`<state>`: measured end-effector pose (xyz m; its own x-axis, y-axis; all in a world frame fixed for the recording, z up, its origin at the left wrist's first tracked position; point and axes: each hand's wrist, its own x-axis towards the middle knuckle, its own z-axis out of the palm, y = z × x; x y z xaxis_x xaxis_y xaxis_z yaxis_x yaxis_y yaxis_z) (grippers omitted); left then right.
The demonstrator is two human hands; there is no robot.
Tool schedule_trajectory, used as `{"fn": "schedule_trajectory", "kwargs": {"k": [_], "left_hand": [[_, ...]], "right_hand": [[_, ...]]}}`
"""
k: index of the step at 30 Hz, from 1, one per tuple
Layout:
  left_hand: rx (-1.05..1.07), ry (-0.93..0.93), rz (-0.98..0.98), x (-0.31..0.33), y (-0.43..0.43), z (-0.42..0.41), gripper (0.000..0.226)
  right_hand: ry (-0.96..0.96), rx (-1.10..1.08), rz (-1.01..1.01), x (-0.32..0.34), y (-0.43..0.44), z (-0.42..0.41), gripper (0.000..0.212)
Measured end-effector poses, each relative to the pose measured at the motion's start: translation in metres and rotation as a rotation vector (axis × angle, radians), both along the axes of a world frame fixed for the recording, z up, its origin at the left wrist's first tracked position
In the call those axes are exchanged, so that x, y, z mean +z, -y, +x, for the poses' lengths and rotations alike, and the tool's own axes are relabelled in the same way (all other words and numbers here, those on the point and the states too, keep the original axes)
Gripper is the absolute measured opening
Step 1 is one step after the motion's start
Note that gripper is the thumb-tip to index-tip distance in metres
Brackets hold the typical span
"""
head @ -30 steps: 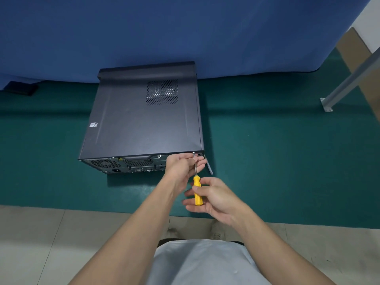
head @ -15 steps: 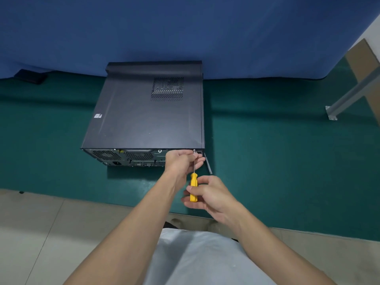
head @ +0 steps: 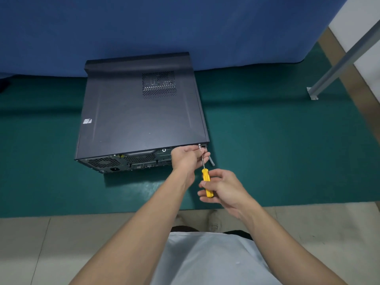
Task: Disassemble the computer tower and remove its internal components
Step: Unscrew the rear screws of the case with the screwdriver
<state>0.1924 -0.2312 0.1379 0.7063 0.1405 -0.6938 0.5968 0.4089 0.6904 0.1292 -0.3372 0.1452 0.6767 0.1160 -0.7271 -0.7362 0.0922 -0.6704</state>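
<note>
Computer tower (head: 139, 120), closed, just beyond both hands: 1 rear screw (head: 199, 144) at screwdriver (head: 205, 176) tip, right hand (head: 224, 188) gripping handle, left hand (head: 185, 158) pinching shaft; panel, internals not yet removed.

A blue cloth (head: 185, 23) hangs across the back and reaches down to the floor. In front of it lies a dark green mat (head: 277, 151), and its near edge meets a floor of pale beige tiles (head: 51, 243). At the right a grey metal bar (head: 345, 58) runs slanted down to a small foot plate (head: 312, 95) that stands on the mat. Behind the bar there is a white wall (head: 357, 15) with a brown strip (head: 353, 83) along its base. A dark object (head: 3, 84), cut off by the left edge, lies on the mat.
</note>
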Motion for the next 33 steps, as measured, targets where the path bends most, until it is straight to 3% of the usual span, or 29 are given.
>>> {"fn": "schedule_trajectory", "kwargs": {"k": [2, 4, 6, 9, 16, 19, 23, 26, 30, 33], "left_hand": [[-0.011, 0.000, 0.077, -0.002, -0.001, 0.002, 0.010], [-0.020, 0.005, 0.084, -0.001, -0.001, 0.002, 0.009], [-0.012, -0.003, 0.025, 0.000, -0.001, 0.002, 0.009], [-0.009, 0.011, -0.070, 0.000, -0.003, 0.001, 0.012], [-0.060, 0.006, 0.031, -0.001, -0.007, 0.002, 0.018], [-0.035, -0.004, 0.022, -0.001, -0.004, 0.004, 0.015], [-0.018, 0.013, -0.086, 0.001, -0.002, 0.002, 0.017], [0.002, 0.006, -0.124, 0.003, -0.001, 0.000, 0.018], [0.058, -0.020, 0.003, 0.003, 0.004, 0.000, 0.009], [0.085, -0.029, 0.062, 0.003, 0.009, -0.001, 0.008]], "right_hand": [[0.012, -0.068, -0.106, -0.004, -0.007, -0.002, 0.028], [0.002, -0.119, -0.078, -0.005, -0.011, -0.003, 0.025], [-0.033, -0.140, 0.086, -0.003, -0.011, -0.003, 0.016], [-0.093, -0.170, 0.338, -0.001, -0.010, -0.003, 0.020], [0.004, -0.181, 0.091, -0.002, -0.026, -0.003, 0.017], [-0.008, -0.160, 0.148, -0.001, -0.024, -0.003, 0.010], [-0.100, -0.120, 0.331, -0.002, -0.012, -0.005, 0.020], [-0.073, -0.080, 0.249, -0.002, -0.009, -0.002, 0.021], [-0.031, -0.027, 0.072, -0.001, -0.011, 0.001, 0.012], [-0.056, -0.027, 0.161, -0.001, -0.007, 0.002, 0.008]]}}
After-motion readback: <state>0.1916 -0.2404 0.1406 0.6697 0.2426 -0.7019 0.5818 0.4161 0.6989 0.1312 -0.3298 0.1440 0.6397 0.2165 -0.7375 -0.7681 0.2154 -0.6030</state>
